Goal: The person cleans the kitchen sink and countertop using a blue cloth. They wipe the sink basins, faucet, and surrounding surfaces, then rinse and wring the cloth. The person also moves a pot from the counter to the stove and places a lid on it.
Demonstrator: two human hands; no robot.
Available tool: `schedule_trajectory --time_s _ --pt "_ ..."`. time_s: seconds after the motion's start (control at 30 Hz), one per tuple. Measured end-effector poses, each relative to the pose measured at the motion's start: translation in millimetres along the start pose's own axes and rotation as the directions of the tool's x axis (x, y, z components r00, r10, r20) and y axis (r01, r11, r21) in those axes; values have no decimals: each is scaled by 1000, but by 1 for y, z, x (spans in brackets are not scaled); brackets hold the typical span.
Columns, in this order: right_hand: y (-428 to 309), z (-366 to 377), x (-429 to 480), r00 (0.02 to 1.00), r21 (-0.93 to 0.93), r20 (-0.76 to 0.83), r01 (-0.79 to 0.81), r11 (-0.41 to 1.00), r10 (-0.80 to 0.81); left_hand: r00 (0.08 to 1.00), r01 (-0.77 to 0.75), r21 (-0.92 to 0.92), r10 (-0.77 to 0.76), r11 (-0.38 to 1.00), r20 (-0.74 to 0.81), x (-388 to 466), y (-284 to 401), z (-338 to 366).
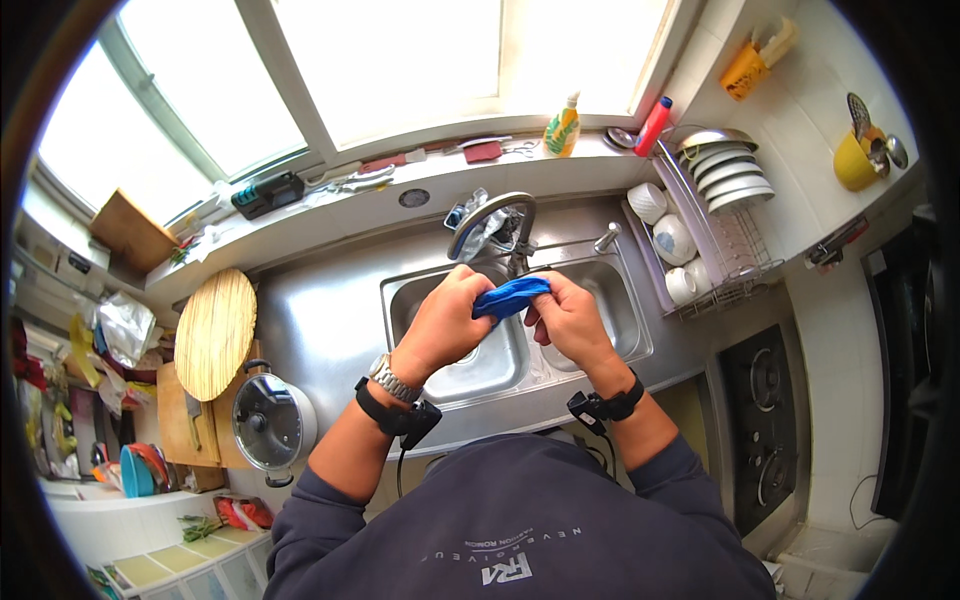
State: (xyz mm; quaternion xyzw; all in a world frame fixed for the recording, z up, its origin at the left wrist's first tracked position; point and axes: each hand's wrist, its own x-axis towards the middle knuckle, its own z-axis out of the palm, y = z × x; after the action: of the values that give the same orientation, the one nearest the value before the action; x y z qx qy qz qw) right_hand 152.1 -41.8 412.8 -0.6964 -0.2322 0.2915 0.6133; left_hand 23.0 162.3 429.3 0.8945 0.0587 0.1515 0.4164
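A folded or twisted blue cloth (513, 298) is stretched between my hands above the double-bowl steel sink (517, 379). My left hand (448, 319) grips one end of it, and that wrist bears a metal watch and a black strap. At the other end, the fingers of my right hand (568, 319) pinch the cloth; a black strap is on this wrist too. Just beyond the cloth stands the curved metal faucet (523, 225). The undersides of the fingers are partly hidden.
On the left are a lidded pot (271, 421), a round woven lid (216, 334) and wooden cutting boards (176, 420). A dish rack (694, 240) with plates and bowls is at the right, near a gas stove (759, 431). A yellow-green pump bottle (562, 133) stands on the windowsill.
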Motion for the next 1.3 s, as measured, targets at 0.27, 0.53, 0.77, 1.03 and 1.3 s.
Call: schedule_trajectory --time_s 0.27,0.53,0.77,1.03,1.3 --pt "-31 -12 45 969 55 -191 173 983 -160 953 293 -487 -295 823 75 52 -8 -18" --pt "-63 -13 166 958 36 -151 252 967 -244 929 122 -641 -314 758 -194 156 -44 -33" --pt "4 11 154 782 -910 249 392 139 -571 917 36 -88 -68 995 -394 125 -108 4" --pt "-16 14 145 672 -815 312 553 174 -672 832 96 -115 -143 989 -536 67 -110 25" --pt "-11 -8 135 969 862 52 78 500 -240 719 476 -574 -670 667 -183 9 -106 113"
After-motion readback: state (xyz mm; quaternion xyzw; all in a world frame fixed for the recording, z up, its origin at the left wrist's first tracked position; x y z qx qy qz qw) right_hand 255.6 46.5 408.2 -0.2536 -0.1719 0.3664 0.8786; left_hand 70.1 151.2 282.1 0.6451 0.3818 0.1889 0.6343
